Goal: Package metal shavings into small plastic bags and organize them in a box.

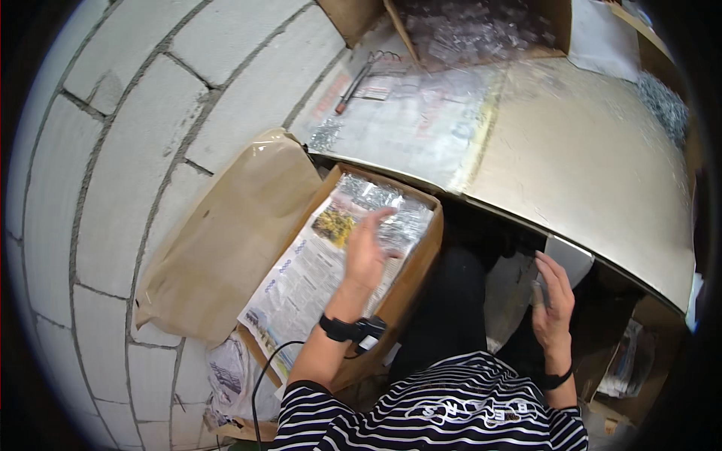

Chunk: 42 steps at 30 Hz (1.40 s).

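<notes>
My left hand hovers over a cardboard box, fingers apart and nothing visible in them. Sheets of newspaper line the top of this box. At its far end lie clear plastic packets with shiny contents too small to make out. My right hand is below the table's front edge, fingers stretched and thumb apart. Beside its fingertips is a pale panel or box flap; I cannot tell whether they touch it.
The table has a plastic-covered left part holding a dark pen-like tool and a small pile of metal bits. An open carton of clear plastic pieces stands behind. Brown wrapping leans by the block wall.
</notes>
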### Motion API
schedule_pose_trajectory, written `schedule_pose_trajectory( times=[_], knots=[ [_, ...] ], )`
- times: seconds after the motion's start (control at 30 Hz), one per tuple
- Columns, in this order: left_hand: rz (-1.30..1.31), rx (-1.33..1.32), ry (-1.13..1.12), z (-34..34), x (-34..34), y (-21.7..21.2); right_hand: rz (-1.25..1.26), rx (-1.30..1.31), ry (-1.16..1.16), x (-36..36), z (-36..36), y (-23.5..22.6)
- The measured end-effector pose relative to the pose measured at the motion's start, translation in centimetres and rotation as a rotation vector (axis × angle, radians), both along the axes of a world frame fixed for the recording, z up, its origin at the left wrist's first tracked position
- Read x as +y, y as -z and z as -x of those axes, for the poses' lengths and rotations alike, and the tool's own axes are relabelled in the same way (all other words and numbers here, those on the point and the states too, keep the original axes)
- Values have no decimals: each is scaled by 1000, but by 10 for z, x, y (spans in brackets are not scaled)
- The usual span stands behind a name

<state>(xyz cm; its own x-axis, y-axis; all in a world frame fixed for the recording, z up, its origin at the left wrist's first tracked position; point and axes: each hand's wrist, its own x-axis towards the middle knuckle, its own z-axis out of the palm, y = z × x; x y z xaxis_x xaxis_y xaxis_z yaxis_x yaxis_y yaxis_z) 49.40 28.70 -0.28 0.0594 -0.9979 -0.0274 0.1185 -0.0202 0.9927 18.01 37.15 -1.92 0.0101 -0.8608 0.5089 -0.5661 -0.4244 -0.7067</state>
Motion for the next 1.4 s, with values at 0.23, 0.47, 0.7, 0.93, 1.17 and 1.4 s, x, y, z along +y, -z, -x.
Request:
schedule_pose_trajectory(
  times=[0.23,0.47,0.7,0.93,1.17,1.4],
  knots=[
    [-127,-69,-342,-137,-53,25,-201,86,100,23,31,42],
    [-307,-64,-151,-75,-34,54,-324,174,118,23,25,48],
    [-367,-116,-63,-63,-12,74,-425,250,-27,9,7,45],
    [-344,-482,59,-67,-22,82,-357,385,-142,11,22,51],
    [233,-1218,86,-70,-46,13,-164,477,56,-25,107,-11],
    [248,-868,568,109,-155,-59,-382,606,585,-220,295,-5]
  ],
)
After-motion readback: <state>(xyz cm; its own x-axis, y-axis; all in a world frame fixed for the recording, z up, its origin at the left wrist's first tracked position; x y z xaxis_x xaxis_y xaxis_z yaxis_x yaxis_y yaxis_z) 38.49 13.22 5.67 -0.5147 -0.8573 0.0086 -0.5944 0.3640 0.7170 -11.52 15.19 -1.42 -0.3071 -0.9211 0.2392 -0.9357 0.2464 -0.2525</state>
